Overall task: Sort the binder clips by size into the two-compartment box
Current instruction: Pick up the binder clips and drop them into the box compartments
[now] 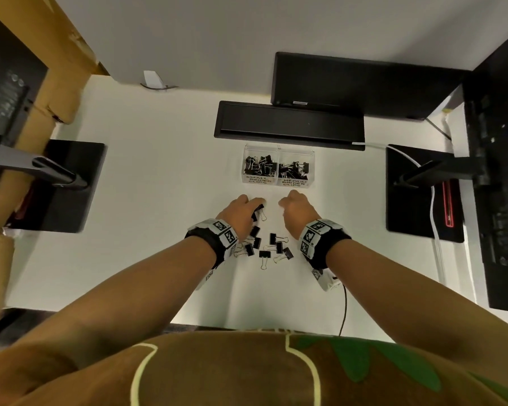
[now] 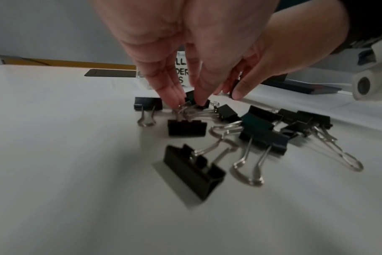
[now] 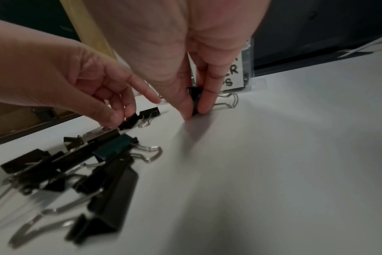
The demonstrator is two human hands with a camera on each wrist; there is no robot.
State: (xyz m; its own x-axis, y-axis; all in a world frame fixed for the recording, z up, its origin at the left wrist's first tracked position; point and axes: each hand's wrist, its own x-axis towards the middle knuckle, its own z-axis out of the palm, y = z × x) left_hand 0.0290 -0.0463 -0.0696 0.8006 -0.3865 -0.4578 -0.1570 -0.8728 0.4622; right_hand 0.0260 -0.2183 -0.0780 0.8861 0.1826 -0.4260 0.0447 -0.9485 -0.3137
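Note:
A clear two-compartment box stands ahead of my hands, labelled small on the left and medium on the right; both halves hold black binder clips. Several loose black clips lie on the white desk between my wrists. My left hand pinches a small clip at the far edge of that pile, touching the desk. My right hand pinches another black clip between thumb and finger, just in front of the medium label. In the head view my right hand hides its clip.
A long black bar lies right behind the box. Black monitor stand bases sit at the left and right, with a white cable over the right one. Cardboard leans at the far left.

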